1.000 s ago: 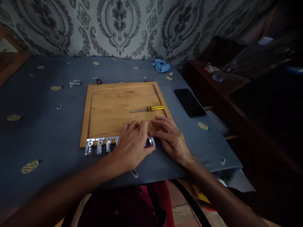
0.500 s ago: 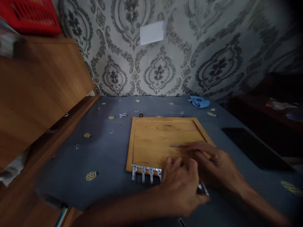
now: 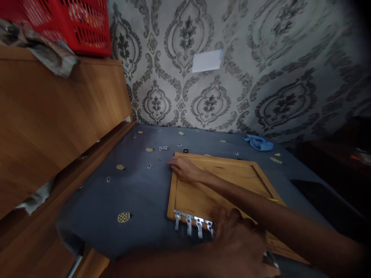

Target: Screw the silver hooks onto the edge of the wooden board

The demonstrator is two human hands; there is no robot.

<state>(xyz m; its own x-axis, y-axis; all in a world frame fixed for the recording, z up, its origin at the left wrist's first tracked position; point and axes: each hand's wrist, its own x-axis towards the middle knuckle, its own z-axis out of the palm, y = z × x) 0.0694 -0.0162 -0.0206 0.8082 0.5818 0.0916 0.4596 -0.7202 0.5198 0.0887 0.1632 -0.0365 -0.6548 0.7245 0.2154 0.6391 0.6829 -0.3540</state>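
Note:
A framed wooden board lies on the grey-blue cloth. Along its near edge runs a metal hook rail with several silver hooks hanging over the side. My left hand, blurred, is closed over the rail and near edge, covering the rail's middle. My right hand reaches across the board to its far left corner, fingers stretched leftward and nothing visible in them. Just beyond the fingertips is a tiny dark piece, perhaps a screw. A thin yellow piece shows on the board past my right forearm.
A small metal part and a black square piece lie behind the board. At the back right sits a blue cloth; a dark flat object lies right. A wooden cabinet with a red basket borders the left.
My right hand has moved from the board's right side to its far left corner, letting go of a thin metal-shafted tool. My left hand stays on the rail. The view has shifted.

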